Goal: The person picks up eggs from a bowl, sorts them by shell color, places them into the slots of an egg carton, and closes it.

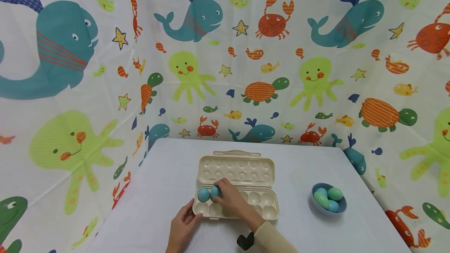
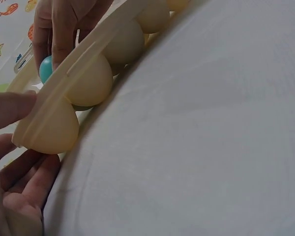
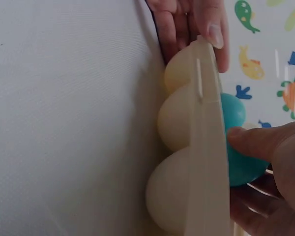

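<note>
A cream plastic egg carton lies opened on the white table, its lid folded back on the far side. My left hand grips its near left corner, thumb over the rim and fingers under the end cup. One blue egg sits in the back row's leftmost cup. My right hand pinches a second blue egg at the cup beside it; the thumb presses its near side. That cup is hidden under the egg and fingers.
To the right stands a blue bowl with several blue and green eggs. The carton's other visible cups hold no eggs. A black heart-shaped piece shows at the right wrist. Sea-animal curtains hang behind and beside the table.
</note>
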Demonstrator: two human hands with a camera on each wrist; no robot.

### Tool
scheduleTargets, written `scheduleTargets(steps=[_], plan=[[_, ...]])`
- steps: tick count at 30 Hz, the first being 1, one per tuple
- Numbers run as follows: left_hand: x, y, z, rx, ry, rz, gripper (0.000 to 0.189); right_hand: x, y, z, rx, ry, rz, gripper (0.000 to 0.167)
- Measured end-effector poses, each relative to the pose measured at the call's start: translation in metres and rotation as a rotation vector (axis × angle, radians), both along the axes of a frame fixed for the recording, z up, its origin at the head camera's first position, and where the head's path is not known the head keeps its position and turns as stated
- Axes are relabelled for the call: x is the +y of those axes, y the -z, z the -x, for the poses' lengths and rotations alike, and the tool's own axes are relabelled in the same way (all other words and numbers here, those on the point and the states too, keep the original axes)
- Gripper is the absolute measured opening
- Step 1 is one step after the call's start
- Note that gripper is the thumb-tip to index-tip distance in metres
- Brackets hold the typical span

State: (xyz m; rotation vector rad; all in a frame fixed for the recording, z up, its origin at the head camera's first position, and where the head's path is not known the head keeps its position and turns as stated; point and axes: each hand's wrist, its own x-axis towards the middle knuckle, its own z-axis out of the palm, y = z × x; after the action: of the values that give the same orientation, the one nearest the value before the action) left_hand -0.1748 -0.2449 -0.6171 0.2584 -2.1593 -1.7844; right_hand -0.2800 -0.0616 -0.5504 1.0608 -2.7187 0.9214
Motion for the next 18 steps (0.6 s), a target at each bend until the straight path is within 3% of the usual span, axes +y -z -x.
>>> scheduleTargets(steps=[10,18], plan=[[0.003,-0.003,-0.002,-0.021,-0.003,0.007,0.066,-0.002,0.015,-0.003,0.067,0.014,-0.032,0.038],[0.003,-0.001,-0.002,-0.006,-0.035,0.036,0.064,-0.002,0.017,-0.003,0.089,0.015,-0.030,0.040]])
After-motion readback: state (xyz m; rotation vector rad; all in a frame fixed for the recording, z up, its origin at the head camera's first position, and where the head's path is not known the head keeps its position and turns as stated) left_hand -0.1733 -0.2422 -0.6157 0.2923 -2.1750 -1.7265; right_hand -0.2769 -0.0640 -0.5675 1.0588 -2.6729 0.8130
